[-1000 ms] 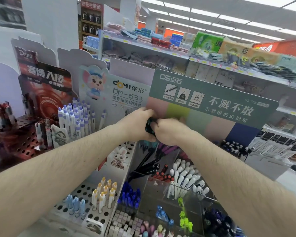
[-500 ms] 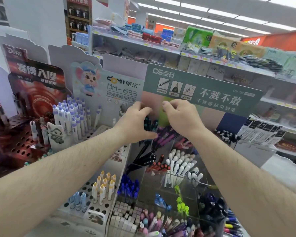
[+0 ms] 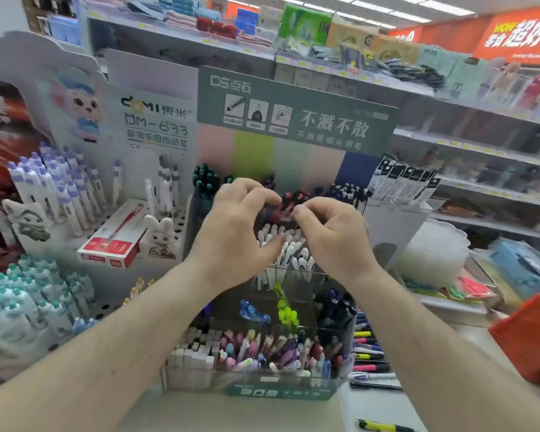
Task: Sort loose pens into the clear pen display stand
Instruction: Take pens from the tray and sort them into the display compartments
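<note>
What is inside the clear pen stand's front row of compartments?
In the clear pen stand, the front row holds pale square-capped pens at left and mixed pastel pens beside them. Lower barrels blur behind the green label; the forearms hide the rows behind.

Behind stand: green header card (image 3: 296,110) walls it off.
Left: red box (image 3: 116,236).
Front: bare counter (image 3: 231,413).
</note>
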Tool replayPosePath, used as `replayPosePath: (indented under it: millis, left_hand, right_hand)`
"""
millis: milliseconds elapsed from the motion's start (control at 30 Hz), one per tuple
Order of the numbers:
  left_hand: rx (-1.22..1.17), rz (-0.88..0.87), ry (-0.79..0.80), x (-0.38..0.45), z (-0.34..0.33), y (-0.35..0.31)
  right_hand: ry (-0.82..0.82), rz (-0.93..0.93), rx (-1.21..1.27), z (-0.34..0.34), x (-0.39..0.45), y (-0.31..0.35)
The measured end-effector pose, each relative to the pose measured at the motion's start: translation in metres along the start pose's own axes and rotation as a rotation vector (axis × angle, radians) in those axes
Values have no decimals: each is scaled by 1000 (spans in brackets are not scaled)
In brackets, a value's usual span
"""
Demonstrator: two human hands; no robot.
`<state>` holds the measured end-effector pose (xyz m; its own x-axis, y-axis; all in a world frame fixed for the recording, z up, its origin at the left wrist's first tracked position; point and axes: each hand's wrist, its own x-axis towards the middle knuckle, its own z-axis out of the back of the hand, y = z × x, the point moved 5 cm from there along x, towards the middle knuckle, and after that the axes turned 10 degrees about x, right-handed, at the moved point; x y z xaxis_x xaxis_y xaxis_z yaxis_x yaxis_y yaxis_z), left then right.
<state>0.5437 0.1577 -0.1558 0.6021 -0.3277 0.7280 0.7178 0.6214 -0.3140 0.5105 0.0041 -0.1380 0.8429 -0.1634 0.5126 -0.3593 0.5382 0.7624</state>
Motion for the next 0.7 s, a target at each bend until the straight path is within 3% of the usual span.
replayPosePath:
  millis: [267, 600, 700]
  left_hand:
    - [-228, 17, 224, -47, -76, -90]
    - [-217, 127, 402, -84, -162, -169]
    - [-216, 194, 453, -97, -177, -178]
  right_hand:
    - [74, -126, 11, 73, -59, -61]
    - [177, -319, 24, 147, -119, -140]
    - [255, -388, -79, 156, -133, -173]
